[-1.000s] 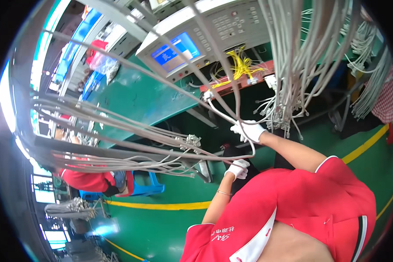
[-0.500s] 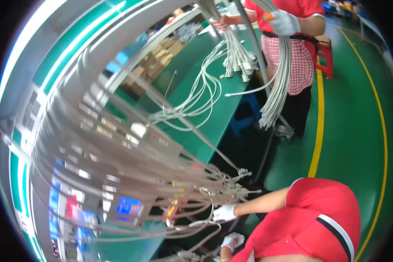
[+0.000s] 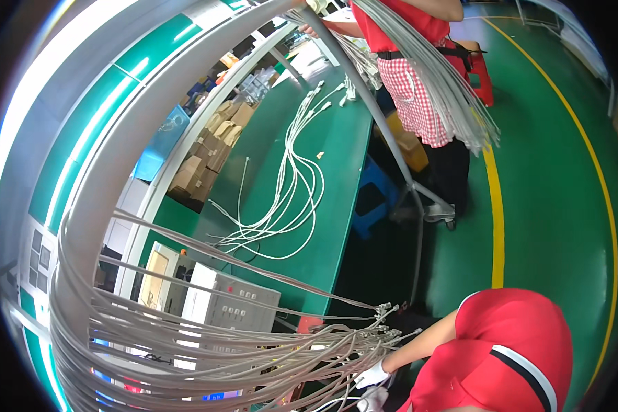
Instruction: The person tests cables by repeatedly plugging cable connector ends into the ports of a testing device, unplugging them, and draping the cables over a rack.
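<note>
Many pale grey cables (image 3: 254, 328) hang in a thick bundle over a grey curved rail (image 3: 93, 172) on the left, their small plugs (image 3: 386, 323) gathered at mid-bottom. My right hand (image 3: 372, 375), in a white glove, reaches in from the right beside these plugs. Its fingers look pressed together on a cable. Just below it is my left hand (image 3: 373, 399), also gloved and partly cut off by the lower edge. A white cable runs up to it, and its fingers show only in part.
A co-worker in a checked apron (image 3: 408, 93) stands at the far side with a large cable bundle (image 3: 439, 75). Loose white cables (image 3: 292, 185) lie on the green table (image 3: 343, 158). A white switch box (image 3: 233, 302), cardboard boxes (image 3: 199, 165) and a slanting grey pole (image 3: 364, 89) stand nearby.
The view has shifted and the cables no longer blur. My hands have come closer together, the right one lower by the plugs. The co-worker's cable bundle has swung out to the right.
</note>
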The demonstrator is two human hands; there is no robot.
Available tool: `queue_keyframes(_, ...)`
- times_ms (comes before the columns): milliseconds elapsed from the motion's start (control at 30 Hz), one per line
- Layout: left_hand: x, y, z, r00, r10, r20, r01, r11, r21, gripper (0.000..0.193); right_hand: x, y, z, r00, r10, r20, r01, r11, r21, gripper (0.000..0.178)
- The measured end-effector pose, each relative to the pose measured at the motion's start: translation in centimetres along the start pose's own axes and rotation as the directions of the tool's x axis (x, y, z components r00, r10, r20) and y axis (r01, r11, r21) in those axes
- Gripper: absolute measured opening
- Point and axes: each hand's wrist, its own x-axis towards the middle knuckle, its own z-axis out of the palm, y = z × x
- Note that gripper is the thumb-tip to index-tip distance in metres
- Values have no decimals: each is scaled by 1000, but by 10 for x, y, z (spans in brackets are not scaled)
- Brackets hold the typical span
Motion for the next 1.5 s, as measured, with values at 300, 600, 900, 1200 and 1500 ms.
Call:
queue_keyframes(300, -23, 32, -12, 954, 179, -240, -216, 966, -139, 15, -7, 0, -3, 999, 28, -44, -26, 999, 44, 34)
queue_keyframes(600, -55, 59, -60, 805, 301, -511, -454, 868, -203, 21, -5, -16, -9, 987, 18, -157, -7, 997, 74, 33)
queue_keyframes(900, -42, 78, -75, 719, 442, -537, -566, 820, -83, 29, -16, -149, -35, 823, -124, -554, 176, 983, 43, 28)
queue_keyframes(1200, -28, 85, -65, 821, 438, -366, -505, 856, -109, 39, -18, -170, -76, 326, -628, -707, -88, 724, -684, 10)
queue_keyframes(1500, -34, 92, -49, 867, 354, -351, -456, 847, -273, 33, -8, -145, -86, 534, -179, -826, 12, 979, -205, 15)
